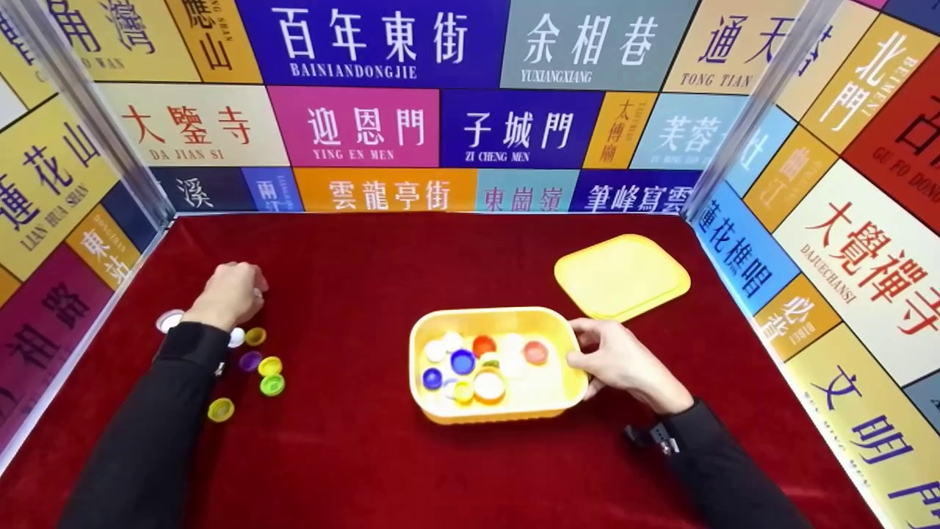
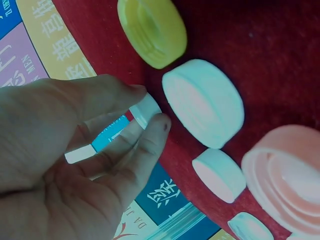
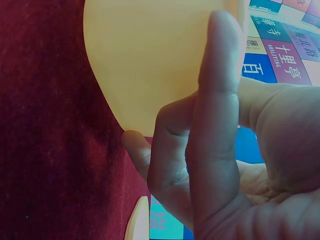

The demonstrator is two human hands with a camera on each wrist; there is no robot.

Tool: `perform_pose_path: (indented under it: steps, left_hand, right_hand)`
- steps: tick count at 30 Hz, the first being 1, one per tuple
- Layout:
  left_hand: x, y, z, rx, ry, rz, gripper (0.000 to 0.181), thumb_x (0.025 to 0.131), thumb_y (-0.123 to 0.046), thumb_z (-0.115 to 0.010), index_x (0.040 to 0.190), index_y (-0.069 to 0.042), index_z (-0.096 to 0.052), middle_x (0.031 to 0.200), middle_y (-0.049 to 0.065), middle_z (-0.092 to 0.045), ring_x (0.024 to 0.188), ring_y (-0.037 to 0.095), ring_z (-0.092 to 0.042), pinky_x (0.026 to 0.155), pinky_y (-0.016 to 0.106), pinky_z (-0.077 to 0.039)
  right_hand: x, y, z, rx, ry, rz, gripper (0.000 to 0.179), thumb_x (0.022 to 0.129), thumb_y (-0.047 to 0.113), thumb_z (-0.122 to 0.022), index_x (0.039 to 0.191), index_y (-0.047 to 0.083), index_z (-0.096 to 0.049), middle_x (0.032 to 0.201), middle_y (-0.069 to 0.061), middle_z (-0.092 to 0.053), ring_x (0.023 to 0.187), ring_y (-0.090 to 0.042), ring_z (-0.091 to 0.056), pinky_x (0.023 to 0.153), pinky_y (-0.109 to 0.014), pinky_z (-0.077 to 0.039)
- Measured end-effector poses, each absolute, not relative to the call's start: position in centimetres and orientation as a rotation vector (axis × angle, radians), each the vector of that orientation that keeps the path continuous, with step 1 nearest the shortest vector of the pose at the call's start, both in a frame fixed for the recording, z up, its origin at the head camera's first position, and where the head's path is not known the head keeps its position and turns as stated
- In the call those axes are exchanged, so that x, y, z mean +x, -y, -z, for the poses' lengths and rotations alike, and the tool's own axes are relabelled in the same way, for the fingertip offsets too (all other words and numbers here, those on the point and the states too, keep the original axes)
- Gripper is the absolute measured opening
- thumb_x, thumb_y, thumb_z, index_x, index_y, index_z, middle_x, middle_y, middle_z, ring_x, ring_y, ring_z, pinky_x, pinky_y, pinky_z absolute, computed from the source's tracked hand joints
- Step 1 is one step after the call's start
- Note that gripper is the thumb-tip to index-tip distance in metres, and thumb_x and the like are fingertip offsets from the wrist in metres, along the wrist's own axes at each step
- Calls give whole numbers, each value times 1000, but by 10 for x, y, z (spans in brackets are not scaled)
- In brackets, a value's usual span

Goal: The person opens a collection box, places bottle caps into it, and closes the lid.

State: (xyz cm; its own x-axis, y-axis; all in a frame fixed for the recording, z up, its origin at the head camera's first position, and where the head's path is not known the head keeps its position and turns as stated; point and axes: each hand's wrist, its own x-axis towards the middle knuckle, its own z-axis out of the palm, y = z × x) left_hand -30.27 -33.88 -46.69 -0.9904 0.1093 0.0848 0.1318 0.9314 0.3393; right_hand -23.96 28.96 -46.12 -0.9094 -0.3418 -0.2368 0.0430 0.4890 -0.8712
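My left hand [image 1: 229,295] is at the left side of the cloth, above loose bottle caps. In the left wrist view its thumb and fingers pinch a small white bottle cap [image 2: 146,110]. Close by lie a yellow cap [image 2: 155,32], a larger white cap [image 2: 202,102] and a pink cap [image 2: 287,175]. My right hand [image 1: 624,360] grips the right end of a yellow plastic box [image 1: 496,413], thumb at the rim and fingers outside. Inside the box are several caps, among them a blue cap [image 1: 462,361] and a red cap [image 1: 484,346].
A yellow lid [image 1: 623,275] lies behind the box to the right. Purple [image 1: 250,361] and green [image 1: 272,384] caps are scattered near the left forearm with several others. Panels with printed characters [image 1: 367,125] wall in the dark red cloth [image 1: 352,470].
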Motion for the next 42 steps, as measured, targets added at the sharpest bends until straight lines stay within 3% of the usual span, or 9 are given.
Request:
perform_pose_path:
  steps: [4, 10, 15, 26, 42]
  left_hand:
    - [-300, 332, 463, -231, 2992, 553, 29, 91, 4, -59, 109, 14, -79, 113, 39, -78, 114, 62, -68, 104, 71, -60]
    - [-299, 315, 455, -271, 2983, 637, 24, 97, 3, -69, 117, 12, -79, 120, 39, -74, 114, 56, -65, 106, 70, -59]
    - [-295, 289, 448, -364, 2902, 644, 25, 93, 4, -77, 117, 8, -81, 114, 36, -73, 107, 53, -69, 99, 65, -62]
    - [-275, 215, 422, -603, 2767, 691, 27, 93, 10, -80, 120, 4, -82, 113, 29, -74, 104, 47, -76, 101, 61, -69]
    - [-244, 124, 421, -1090, 2608, 643, 19, 97, 3, -86, 116, 1, -83, 110, 21, -74, 100, 35, -78, 92, 46, -72]
  right_hand:
    - [-239, -289, 462, -253, -2361, 1389, 53, 105, 1, -73, 158, 1, -66, 131, -33, -73, 82, -34, -85, 63, -43, -72]
    - [-240, -289, 462, -258, -2369, 1378, 52, 106, 1, -73, 158, 1, -65, 131, -32, -73, 78, -30, -84, 63, -41, -72]
    - [-240, -289, 462, -262, -2365, 1386, 55, 106, 0, -72, 160, 0, -64, 130, -33, -73, 78, -29, -84, 62, -41, -71]
    - [-240, -289, 463, -275, -2371, 1382, 54, 105, 1, -73, 159, 0, -65, 128, -32, -74, 75, -28, -83, 61, -40, -71]
    - [-240, -289, 463, -275, -2367, 1387, 56, 104, 1, -72, 159, -1, -64, 128, -33, -73, 77, -30, -84, 61, -40, -71]
